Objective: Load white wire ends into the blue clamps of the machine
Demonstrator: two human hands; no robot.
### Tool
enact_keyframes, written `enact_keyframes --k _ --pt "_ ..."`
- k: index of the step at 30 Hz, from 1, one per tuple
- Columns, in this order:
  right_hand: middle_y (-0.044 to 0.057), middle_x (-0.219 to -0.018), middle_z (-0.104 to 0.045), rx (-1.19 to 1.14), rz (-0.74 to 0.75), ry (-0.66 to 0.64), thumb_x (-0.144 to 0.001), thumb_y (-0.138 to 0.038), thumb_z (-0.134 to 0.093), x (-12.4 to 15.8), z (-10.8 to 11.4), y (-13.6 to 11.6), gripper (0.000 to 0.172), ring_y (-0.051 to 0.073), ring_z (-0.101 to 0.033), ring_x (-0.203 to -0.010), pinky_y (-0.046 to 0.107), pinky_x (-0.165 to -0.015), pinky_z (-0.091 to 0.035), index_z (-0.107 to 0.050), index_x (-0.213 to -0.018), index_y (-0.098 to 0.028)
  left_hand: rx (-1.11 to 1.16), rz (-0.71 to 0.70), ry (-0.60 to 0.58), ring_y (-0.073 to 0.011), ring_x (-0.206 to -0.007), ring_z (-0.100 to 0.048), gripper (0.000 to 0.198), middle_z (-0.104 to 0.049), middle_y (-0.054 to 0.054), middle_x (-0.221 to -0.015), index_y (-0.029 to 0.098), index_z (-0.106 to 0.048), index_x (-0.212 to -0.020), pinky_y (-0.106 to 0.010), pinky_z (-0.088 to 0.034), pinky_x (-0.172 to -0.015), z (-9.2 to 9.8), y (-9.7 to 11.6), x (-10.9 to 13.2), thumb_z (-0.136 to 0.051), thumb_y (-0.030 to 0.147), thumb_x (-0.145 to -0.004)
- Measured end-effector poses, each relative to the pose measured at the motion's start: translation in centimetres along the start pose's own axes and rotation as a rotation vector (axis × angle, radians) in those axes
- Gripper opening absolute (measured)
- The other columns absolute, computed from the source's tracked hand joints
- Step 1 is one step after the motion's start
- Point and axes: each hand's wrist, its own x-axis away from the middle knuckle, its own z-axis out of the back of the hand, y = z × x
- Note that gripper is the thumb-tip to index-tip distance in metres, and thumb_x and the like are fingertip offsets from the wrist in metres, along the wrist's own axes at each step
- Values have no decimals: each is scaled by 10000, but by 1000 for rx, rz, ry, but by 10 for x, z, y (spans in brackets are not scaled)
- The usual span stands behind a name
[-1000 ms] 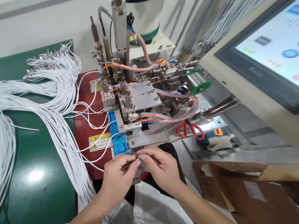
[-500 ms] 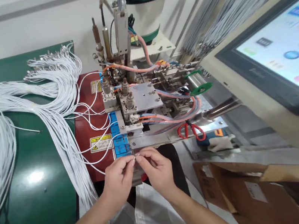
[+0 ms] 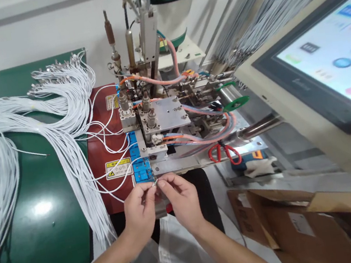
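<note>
Fingers pinched, my left hand (image 3: pixel 140 210) holds a white cable end with fine coloured wires (image 3: pixel 155 182) at its tip. My right hand (image 3: pixel 181 199) meets it fingertip to fingertip, closed in a pinch at the same wire tips; how much of them it grips is too small to tell. Just beyond my fingers is the row of blue fixture blocks (image 3: pixel 142 170) on the machine's left edge. Several white cables run from these blocks across the dark red plate (image 3: pixel 100 161) to a large bundle of white cables (image 3: pixel 65 153).
The green mat (image 3: pixel 48 231) lies at left. Metal machinery with hoses and a solder-coloured wire spool (image 3: pixel 232 97) stands ahead. Red-handled scissors (image 3: pixel 224 154) rest on its front edge. A touchscreen (image 3: pixel 333 57) juts in at right, above an open cardboard box (image 3: pixel 297 227).
Both hands have shifted slightly left, and coloured wires now show between the fingertips. Upper parts of the machine behind have moved a little.
</note>
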Motion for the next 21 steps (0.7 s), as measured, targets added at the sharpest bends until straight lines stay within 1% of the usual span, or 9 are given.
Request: enact_keyframes --k 3,5,9,12,14,18,21 --pt "9 -666 -554 104 94 -1 -724 -224 -585 0 2 0 101 124 -526 -628 248 -581 -445 -595 -642 -166 -8 1 -19 -107 -652 -582 154 -639 -1 -725 173 -599 -812 -200 -475 -616 -1 -2 1 -476 261 -840" --pt "9 -662 -546 152 124 -17 -734 -206 -572 -1 4 -1 103 123 -518 -621 248 -575 -435 -589 -640 -167 -19 -9 -32 -107 -653 -577 153 -636 -1 -723 171 -600 -810 -201 -469 -624 0 -3 1 -473 252 -841" --pt "3 -642 -535 232 176 -95 -736 -171 -554 -5 9 -6 120 115 -503 -592 240 -552 -417 -576 -619 -169 -79 -56 -62 -107 -650 -577 137 -645 -2 -733 174 -609 -814 -200 -463 -634 6 -5 -1 -480 218 -829" --pt "0 -625 -534 310 224 -146 -725 -152 -556 -7 11 -8 130 113 -496 -579 235 -536 -405 -566 -596 -170 -108 -51 -123 -109 -638 -584 122 -652 1 -730 178 -616 -809 -201 -466 -626 11 -6 -3 -501 218 -814" --pt "-3 -623 -524 319 235 -107 -728 -152 -549 -5 9 -5 136 113 -492 -576 234 -534 -408 -555 -594 -171 -73 -7 -129 -109 -614 -582 131 -643 2 -709 176 -609 -803 -200 -470 -601 10 -6 -2 -494 236 -820" --pt "-5 -649 -509 284 248 18 -756 -159 -523 1 0 5 124 113 -500 -595 235 -556 -428 -540 -634 -172 32 57 -62 -116 -630 -596 134 -630 -3 -714 169 -575 -837 -205 -486 -592 1 -10 4 -466 247 -834" --pt "4 -680 -516 326 368 14 -753 -147 -522 1 -1 7 92 119 -511 -628 236 -566 -429 -542 -667 -175 70 56 -65 -116 -655 -605 138 -634 -8 -749 172 -565 -862 -206 -493 -606 -2 -12 7 -454 251 -842"
